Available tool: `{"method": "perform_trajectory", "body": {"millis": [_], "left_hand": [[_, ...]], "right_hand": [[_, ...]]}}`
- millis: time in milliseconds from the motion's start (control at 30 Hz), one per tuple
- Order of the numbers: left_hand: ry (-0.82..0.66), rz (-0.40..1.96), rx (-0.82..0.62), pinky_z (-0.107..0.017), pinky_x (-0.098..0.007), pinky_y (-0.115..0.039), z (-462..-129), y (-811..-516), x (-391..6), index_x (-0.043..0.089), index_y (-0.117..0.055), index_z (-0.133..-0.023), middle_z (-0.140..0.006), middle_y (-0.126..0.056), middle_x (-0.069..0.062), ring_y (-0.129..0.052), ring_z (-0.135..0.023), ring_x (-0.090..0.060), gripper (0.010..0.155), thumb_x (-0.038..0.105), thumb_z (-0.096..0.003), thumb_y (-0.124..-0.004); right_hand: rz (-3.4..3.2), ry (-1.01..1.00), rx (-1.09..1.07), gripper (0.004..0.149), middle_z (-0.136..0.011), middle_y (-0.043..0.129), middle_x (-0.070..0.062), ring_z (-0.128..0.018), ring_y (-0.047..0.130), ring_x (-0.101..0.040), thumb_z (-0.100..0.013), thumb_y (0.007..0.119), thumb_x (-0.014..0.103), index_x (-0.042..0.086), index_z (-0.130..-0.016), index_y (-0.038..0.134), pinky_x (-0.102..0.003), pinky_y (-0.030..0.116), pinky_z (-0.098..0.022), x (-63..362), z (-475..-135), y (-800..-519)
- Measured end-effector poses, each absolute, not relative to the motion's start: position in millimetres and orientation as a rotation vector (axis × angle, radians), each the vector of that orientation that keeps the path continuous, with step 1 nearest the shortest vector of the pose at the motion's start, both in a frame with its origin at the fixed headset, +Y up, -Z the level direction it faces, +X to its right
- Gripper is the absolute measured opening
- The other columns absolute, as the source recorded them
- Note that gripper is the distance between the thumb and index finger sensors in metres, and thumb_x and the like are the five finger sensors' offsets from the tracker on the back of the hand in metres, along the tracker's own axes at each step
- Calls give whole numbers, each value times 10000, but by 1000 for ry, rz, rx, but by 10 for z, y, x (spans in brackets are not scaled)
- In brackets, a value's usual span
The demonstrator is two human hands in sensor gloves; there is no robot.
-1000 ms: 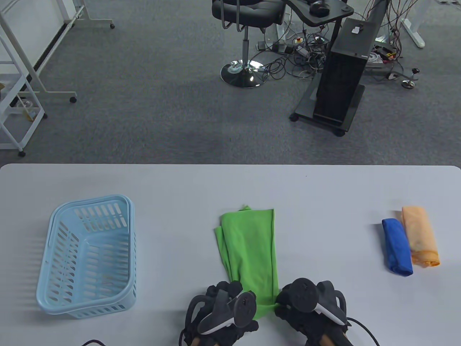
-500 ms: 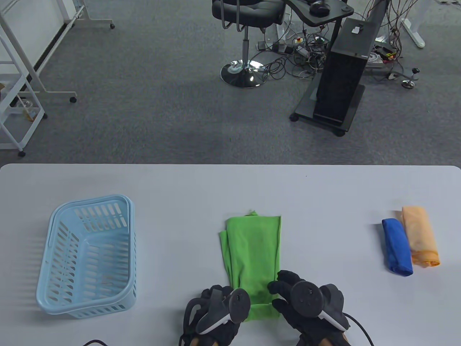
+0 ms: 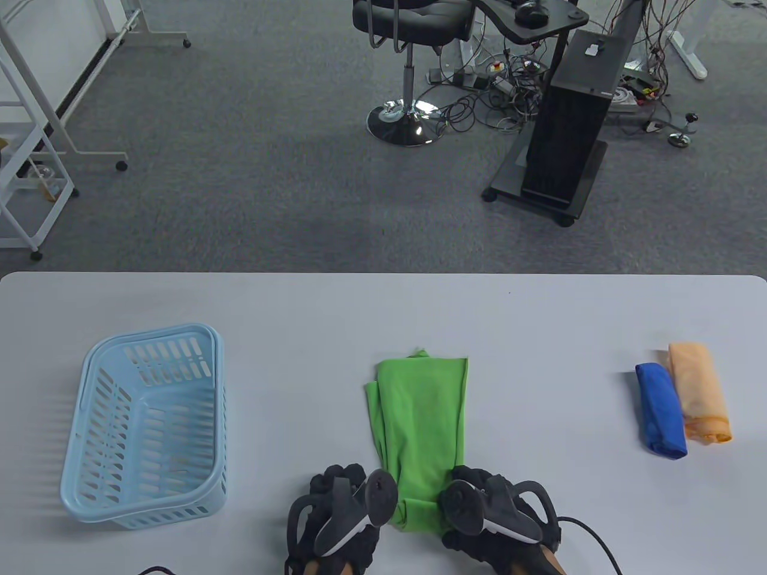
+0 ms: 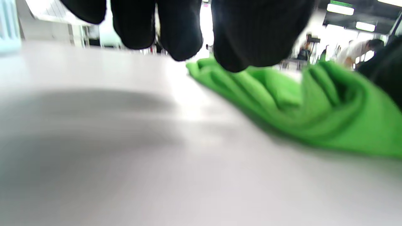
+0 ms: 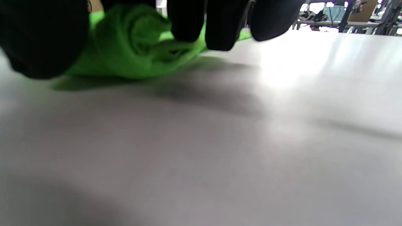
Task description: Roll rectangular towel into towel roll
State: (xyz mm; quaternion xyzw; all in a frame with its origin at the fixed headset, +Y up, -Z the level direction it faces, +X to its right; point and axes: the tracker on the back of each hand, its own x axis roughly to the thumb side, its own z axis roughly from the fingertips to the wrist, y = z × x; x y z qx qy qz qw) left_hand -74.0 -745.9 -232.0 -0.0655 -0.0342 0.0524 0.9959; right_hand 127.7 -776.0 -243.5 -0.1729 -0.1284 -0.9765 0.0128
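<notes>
A green towel (image 3: pixel 419 419), folded into a long strip, lies in the middle of the white table (image 3: pixel 299 311) and runs away from me. Its near end is turned over into a small roll (image 3: pixel 419 515). My left hand (image 3: pixel 338 482) is at the roll's left end. In the left wrist view the index finger and thumb hold the bunched towel (image 4: pixel 298 103), while the other fingertips (image 4: pixel 179 40) hang over bare table. My right hand (image 3: pixel 479 482) grips the roll's right end. In the right wrist view the thumb and fingers (image 5: pixel 220 28) pinch the curled cloth (image 5: pixel 135 44).
A light blue slatted basket (image 3: pixel 156 333) stands at the left of the table. A blue towel roll (image 3: pixel 659 410) and an orange one (image 3: pixel 698 392) lie side by side at the right. Beyond the far edge are carpet, an office chair and a black stand.
The towel shifted slightly right and straightened. Both hands have drawn in to its near end, which is now turned over into a small roll between them.
</notes>
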Motion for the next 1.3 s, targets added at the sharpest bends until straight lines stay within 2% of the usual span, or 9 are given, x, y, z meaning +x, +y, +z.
{"method": "perform_trajectory", "body": {"millis": [133,267,400,633,800,967,1033,1133,1300], "left_hand": [[-273,134,-63,-683,-649,-494,-2222,-7404,-547,380,-778,-863,-1011,-692,-116,-630,-958,-422,477,399,-387,-797],[-372,5,-218,-698,-655,-441,-2246,-7587,-300,404,-663,-958,-1081,-575,-128,-532,-999,-439,647,562,-338,-764],[-350,-122,-245,-705,-664,-445,-2263,-7700,-259,386,-633,-971,-1075,-612,-114,-541,-1009,-439,704,539,-312,-830],[-307,-91,-225,-696,-667,-477,-2314,-7734,-292,376,-671,-955,-1036,-686,-109,-599,-992,-434,669,466,-322,-867],[-352,-26,-148,-680,-650,-531,-2281,-7727,-286,288,-811,-872,-946,-791,-90,-684,-950,-400,534,396,-350,-782],[-362,64,-229,-687,-652,-494,-2254,-7687,-322,221,-913,-811,-957,-764,-87,-619,-969,-413,531,415,-397,-644],[-346,94,-261,-691,-652,-482,-2252,-7706,-318,191,-932,-793,-964,-750,-99,-600,-973,-416,529,414,-411,-641],[-330,63,-245,-687,-652,-488,-2285,-7700,-309,199,-958,-766,-975,-740,-113,-594,-970,-428,524,465,-434,-653],[-279,-1,-229,-695,-657,-462,-2291,-7699,-265,239,-945,-767,-1026,-663,-131,-539,-989,-441,532,548,-417,-690]], "right_hand": [[-3039,-401,-504,677,-1036,464,-94,-954,613,-333,-261,857,421,285,-900,682,-581,560,-688,1248,-2440,-7770],[-3100,-370,-504,596,-1014,522,-98,-923,671,-322,-285,818,391,273,-865,745,-568,593,-671,1280,-2454,-7762],[-3156,-398,-486,589,-1010,531,-96,-918,678,-324,-288,811,400,278,-862,760,-570,597,-666,1334,-2469,-7771],[-3211,-375,-493,557,-991,576,-92,-898,713,-313,-289,791,380,265,-834,797,-564,616,-656,1368,-2490,-7776],[-3215,-390,-483,523,-955,656,-73,-856,781,-292,-298,752,387,243,-791,850,-551,650,-639,1407,-2489,-7725],[-3245,-395,-452,501,-932,678,-65,-845,745,-296,-310,682,421,198,-696,911,-535,626,-643,1453,-2478,-7669],[-3235,-385,-459,498,-947,651,-68,-858,721,-298,-309,689,433,213,-701,902,-537,609,-652,1445,-2465,-7671],[-3236,-348,-496,567,-1005,498,-70,-926,589,-306,-287,780,427,337,-841,700,-550,522,-697,1440,-2467,-7679],[-3264,-248,-559,448,-917,595,-26,-898,645,-286,-243,854,385,285,-674,788,-558,547,-685,1439,-2487,-7658]]}}
